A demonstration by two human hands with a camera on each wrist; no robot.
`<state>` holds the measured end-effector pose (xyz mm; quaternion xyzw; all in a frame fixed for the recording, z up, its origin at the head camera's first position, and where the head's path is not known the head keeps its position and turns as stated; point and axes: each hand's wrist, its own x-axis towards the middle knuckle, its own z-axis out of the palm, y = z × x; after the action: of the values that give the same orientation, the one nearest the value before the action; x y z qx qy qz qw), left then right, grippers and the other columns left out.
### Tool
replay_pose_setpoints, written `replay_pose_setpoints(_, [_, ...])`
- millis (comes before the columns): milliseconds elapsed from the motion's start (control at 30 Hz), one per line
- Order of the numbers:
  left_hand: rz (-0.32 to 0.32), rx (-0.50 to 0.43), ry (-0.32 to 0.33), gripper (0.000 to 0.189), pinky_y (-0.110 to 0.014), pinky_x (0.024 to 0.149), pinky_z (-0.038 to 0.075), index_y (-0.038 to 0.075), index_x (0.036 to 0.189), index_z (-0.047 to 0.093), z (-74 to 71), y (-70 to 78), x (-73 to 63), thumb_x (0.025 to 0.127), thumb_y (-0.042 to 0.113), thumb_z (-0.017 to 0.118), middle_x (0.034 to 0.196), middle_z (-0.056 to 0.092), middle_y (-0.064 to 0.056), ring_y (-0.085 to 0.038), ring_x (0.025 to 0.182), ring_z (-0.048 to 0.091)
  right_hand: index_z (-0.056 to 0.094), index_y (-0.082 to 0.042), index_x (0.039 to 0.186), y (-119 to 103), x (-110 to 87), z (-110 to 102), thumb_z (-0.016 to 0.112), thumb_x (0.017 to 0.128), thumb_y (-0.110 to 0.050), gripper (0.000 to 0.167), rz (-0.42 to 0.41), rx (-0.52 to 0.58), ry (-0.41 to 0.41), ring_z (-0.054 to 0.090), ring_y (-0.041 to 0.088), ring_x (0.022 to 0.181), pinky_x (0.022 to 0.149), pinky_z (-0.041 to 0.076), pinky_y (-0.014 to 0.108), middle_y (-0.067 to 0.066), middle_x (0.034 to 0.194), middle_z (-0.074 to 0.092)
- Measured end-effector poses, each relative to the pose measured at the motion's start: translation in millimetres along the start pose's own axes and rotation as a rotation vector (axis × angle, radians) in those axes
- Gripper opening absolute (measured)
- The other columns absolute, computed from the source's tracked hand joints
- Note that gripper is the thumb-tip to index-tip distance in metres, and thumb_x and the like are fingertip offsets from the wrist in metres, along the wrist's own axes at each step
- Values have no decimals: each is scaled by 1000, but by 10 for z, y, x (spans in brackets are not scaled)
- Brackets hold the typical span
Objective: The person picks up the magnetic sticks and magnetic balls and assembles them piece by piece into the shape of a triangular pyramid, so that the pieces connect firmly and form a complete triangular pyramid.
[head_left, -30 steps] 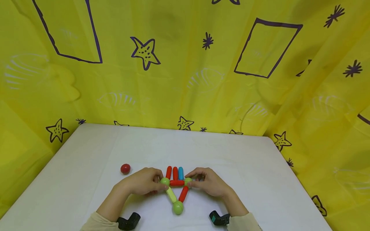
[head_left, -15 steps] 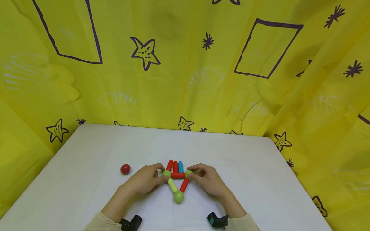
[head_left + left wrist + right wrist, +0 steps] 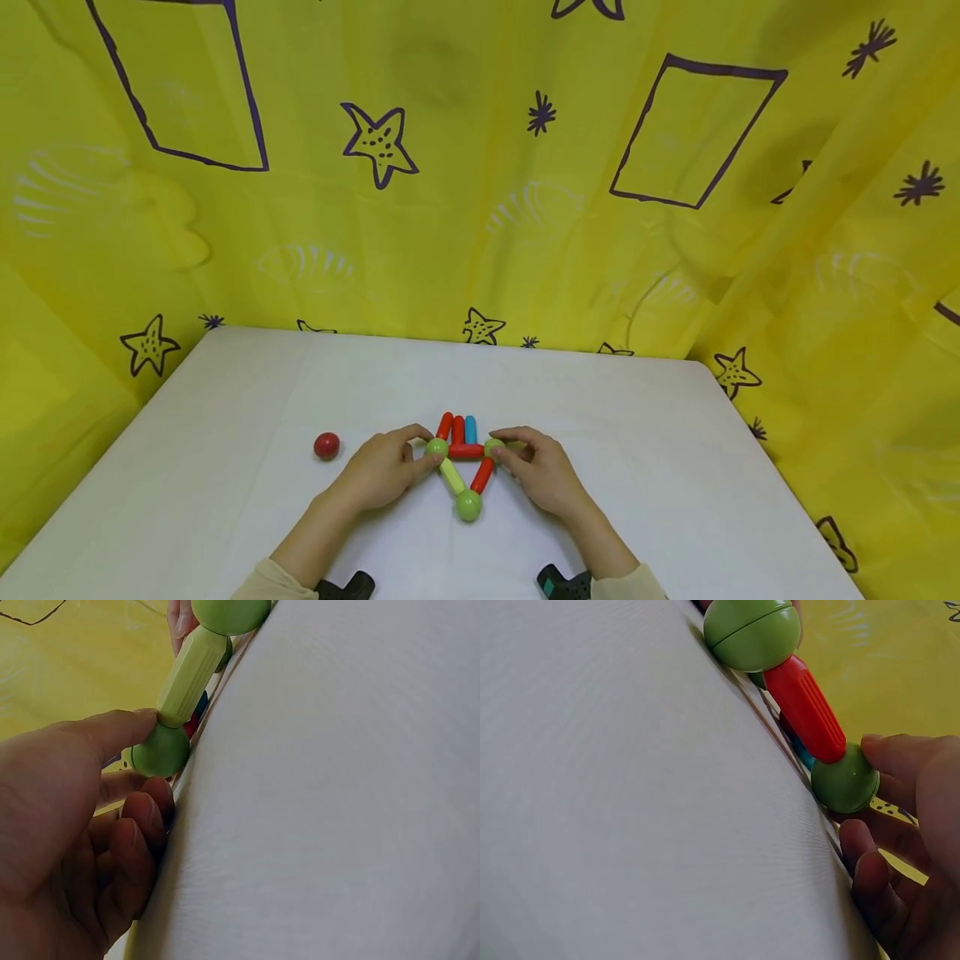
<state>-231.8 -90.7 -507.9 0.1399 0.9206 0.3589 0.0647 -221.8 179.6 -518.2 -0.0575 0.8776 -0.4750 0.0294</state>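
A triangle of magnetic balls and sticks lies on the white table, its tip toward me. My left hand (image 3: pixel 384 468) pinches the far-left green ball (image 3: pixel 437 450) between thumb and fingers. At the far-right corner, my right hand (image 3: pixel 546 473) grips another green ball (image 3: pixel 846 778). The near green ball (image 3: pixel 468 505) is untouched. A pale yellow-green stick (image 3: pixel 191 675) forms the left side, a red stick (image 3: pixel 805 709) the right, and another red stick (image 3: pixel 467 452) the far side. Just beyond are two more red sticks (image 3: pixel 458 429) and a blue stick (image 3: pixel 471 429); whether they join the triangle I cannot tell.
A red ball (image 3: pixel 326 446) sits on the white table (image 3: pixel 225 467), left of my left hand. Black devices (image 3: pixel 562 583) are at both wrists. A yellow patterned curtain (image 3: pixel 465 208) surrounds the table's back and sides.
Both hands have slid the triangle away from me and slightly right. The red and blue sticks beyond it have shifted away too. The red ball has stayed put.
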Motion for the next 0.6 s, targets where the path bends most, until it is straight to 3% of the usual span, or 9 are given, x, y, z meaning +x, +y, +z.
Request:
replay_pose_setpoints(167, [26, -4, 1, 36, -25, 54, 37, 26, 116, 69, -2, -34, 15, 93, 53, 71, 62, 55, 9, -10, 58, 50, 75, -23, 119, -48, 8, -19, 74, 97, -34, 25, 7, 12, -10, 61, 13, 71, 63, 47, 23, -1, 88, 71])
replay_pose_setpoints(367, [33, -15, 0, 36, -26, 54, 37, 27, 115, 70, 7, -35, 20, 93, 56, 70, 63, 55, 9, -10, 58, 50, 72, -25, 121, -156, 89, -68, 71, 99, -34, 24, -5, -92, -14, 59, 13, 85, 70, 49, 25, -5, 107, 69])
replay_pose_setpoints(600, [30, -26, -4, 33, -26, 53, 36, 28, 112, 71, 2, -57, 9, 93, 55, 70, 63, 55, 9, -10, 58, 50, 72, -15, 125, -463, 356, -94, 68, 100, -25, 27, -104, -251, -185, 61, 16, 94, 80, 53, 34, 3, 111, 69])
